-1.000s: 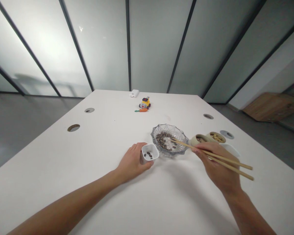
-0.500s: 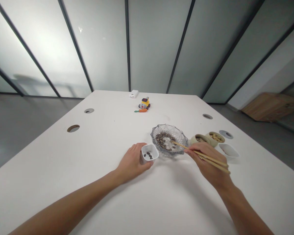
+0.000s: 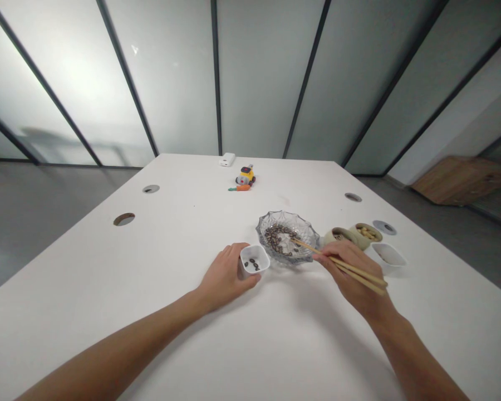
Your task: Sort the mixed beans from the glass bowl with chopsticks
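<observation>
My left hand (image 3: 227, 278) is wrapped round a small white square cup (image 3: 254, 250), which stands on the table with several dark beans (image 3: 251, 264) inside. Just beyond and to the right is a clear scalloped glass bowl (image 3: 307, 231). Dark, glossy beans (image 3: 275, 234) lie mostly along its left side. My right hand (image 3: 354, 275) grips a pair of wooden chopsticks (image 3: 361, 274) near the bowl's right rim. Their tips reach down into the bowl among the beans. Whether a bean is pinched between the tips, I cannot tell.
Right of the bowl stand two round pale-green pots (image 3: 342, 235), one holding yellowish pieces (image 3: 367, 232), and a white square container (image 3: 387, 256). Farther back on the white table (image 3: 171, 245) are a toy truck (image 3: 245, 176), a toy carrot (image 3: 239, 189) and a white box (image 3: 227, 160).
The rear ends of the chopsticks have shifted slightly left with my right hand. My left hand keeps its hold on the cup.
</observation>
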### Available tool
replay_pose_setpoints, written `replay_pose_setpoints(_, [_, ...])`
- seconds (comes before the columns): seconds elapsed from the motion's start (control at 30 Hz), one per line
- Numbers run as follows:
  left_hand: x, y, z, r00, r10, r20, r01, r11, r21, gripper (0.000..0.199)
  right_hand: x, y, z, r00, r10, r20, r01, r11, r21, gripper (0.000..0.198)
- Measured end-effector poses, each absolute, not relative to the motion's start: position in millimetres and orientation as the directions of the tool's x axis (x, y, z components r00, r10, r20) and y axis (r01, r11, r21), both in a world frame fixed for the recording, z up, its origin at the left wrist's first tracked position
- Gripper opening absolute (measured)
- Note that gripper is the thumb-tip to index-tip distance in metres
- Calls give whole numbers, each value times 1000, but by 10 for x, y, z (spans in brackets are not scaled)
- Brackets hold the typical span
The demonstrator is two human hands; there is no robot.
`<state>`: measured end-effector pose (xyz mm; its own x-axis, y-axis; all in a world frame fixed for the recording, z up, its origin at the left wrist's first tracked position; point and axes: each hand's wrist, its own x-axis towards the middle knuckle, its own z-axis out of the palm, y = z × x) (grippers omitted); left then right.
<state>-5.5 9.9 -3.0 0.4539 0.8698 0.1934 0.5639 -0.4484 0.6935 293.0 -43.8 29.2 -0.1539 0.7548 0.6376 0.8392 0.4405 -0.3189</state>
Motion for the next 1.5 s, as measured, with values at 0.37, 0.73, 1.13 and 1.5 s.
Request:
replay_pose_setpoints(0.37, [-56, 109, -49, 464, 864, 195, 558, -456, 693, 49, 2882, -438, 306, -95, 725, 683, 830, 436, -347, 15])
replay_pose_setpoints(0.73, [-53, 106, -69, 452, 867, 209, 559, -458, 691, 51, 2926, -400, 324, -46, 720, 692, 853, 388, -348, 25])
replay_pose_setpoints(1.13, [-57, 101, -46, 454, 867, 204, 557, -455, 694, 49, 2946, -427, 340, -64, 708, 703, 880, 372, -294, 26])
replay_pose_setpoints(1.5, [-60, 94, -43, 458, 866, 200, 558, -455, 694, 49, 2912, -449, 333, -89, 733, 674, 851, 407, -331, 20])
